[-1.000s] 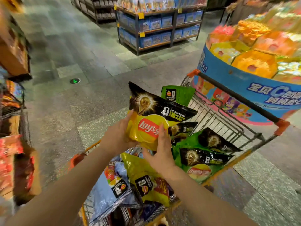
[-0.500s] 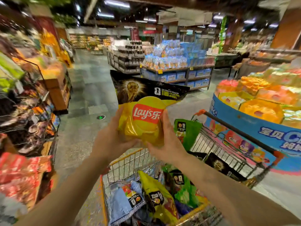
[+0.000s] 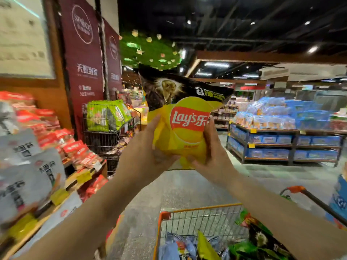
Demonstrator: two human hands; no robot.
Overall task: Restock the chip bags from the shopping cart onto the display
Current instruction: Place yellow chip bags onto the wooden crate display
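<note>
Both hands, left hand (image 3: 148, 156) and right hand (image 3: 212, 160), clasp the yellow chip bag (image 3: 180, 128) by its lower sides; gentle pressure should avoid crushing.

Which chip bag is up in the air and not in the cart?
The yellow Lay's bag with the black top. Both hands, left and right, hold it up, while the other bags lie in the shopping cart.
</note>
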